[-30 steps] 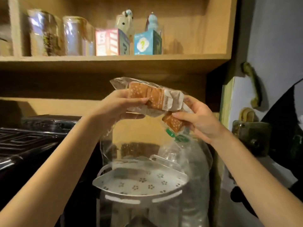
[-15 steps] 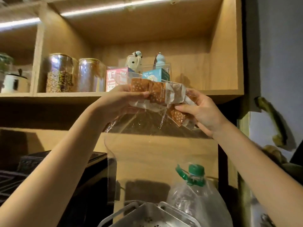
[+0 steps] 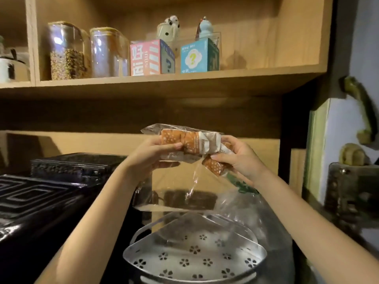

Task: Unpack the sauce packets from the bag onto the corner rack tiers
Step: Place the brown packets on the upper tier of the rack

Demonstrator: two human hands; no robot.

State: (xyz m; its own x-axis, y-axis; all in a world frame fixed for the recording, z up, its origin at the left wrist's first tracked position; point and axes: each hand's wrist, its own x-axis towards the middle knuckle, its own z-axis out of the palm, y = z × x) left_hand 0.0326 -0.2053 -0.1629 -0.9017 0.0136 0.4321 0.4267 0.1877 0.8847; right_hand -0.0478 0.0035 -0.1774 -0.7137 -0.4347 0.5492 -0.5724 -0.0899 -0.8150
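Head view: left hand [image 3: 151, 154] and right hand [image 3: 239, 158] both pinch a clear plastic bag [image 3: 174, 187] of orange white-dotted sauce packets [image 3: 190, 141], fingers closed on its bunched top. Bag hangs above the white perforated corner rack tier [image 3: 194, 257], apart from it.

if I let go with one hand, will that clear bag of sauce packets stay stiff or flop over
Probably flop: the clear bag hangs limp and creased below both hands. The orange sauce packets bunch at the gripped end, so their weight would likely swing down. The glossy film may also slip.
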